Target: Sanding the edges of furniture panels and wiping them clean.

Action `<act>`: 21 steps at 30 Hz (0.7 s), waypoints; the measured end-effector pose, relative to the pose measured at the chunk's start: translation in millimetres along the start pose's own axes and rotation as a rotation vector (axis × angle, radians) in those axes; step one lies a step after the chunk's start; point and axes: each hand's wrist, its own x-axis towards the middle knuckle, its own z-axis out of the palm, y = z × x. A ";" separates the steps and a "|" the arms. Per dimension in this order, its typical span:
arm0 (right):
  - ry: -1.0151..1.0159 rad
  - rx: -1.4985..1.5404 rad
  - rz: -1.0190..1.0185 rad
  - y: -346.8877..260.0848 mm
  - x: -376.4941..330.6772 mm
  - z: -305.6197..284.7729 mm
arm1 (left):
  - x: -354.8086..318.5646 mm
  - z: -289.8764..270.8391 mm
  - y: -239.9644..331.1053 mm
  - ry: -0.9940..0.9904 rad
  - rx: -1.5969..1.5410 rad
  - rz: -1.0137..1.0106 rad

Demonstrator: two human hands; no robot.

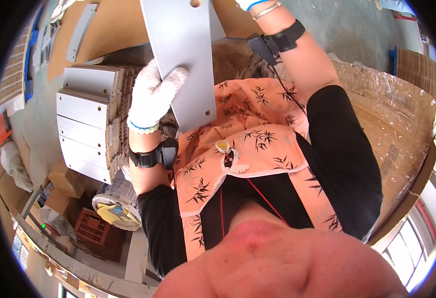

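I look down on a grey concrete workshop floor, with a big bubble-wrapped cardboard sheet spread beyond my right arm and brown board lying past the hands at the top. My left hand, in a white knit glove, is curled around the near-left edge of one long grey panel, thumb over its face. I hold it out in front of my chest, tilted, with its far end leaving the picture. My right hand is almost wholly cut off at the top edge; it seems to steady the panel's far right side, but I cannot tell how its fingers sit.

I judge this as the carrying or inspecting stage: one panel lifted clear of the stack. The next move calls for a firm two-handed grip and keeping the long board level.

Counted: one panel in hand, with three drilled holes showing. Just left of my left hand stands a stack of grey panels; about five faces show. Below it sit one red crate and one round basket.
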 end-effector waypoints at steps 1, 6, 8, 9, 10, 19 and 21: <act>-0.027 0.350 0.241 6.5 9.2 -7.6 | -0.3 -2.4 -1.7 0.049 -0.080 -0.006; -0.581 0.429 0.183 -1.9 -21.2 40.4 | 3.6 -23.0 -14.0 0.221 -0.226 0.000; -0.441 0.449 0.480 -44.7 -47.9 53.3 | 5.8 -32.5 -33.5 0.311 -0.237 0.056; -0.349 0.358 0.577 -58.8 -53.5 57.4 | 12.9 -26.6 -24.7 0.324 -0.157 0.084; -0.351 0.361 0.569 -56.7 -54.8 62.0 | 19.5 -18.0 -23.7 0.326 -0.151 0.090; -0.199 -0.143 0.041 -58.0 -70.7 91.4 | 21.5 6.5 -57.6 0.205 -0.421 -0.058; -0.212 -0.079 0.134 -58.9 -64.2 84.4 | 19.7 14.4 -48.4 0.182 -0.425 -0.047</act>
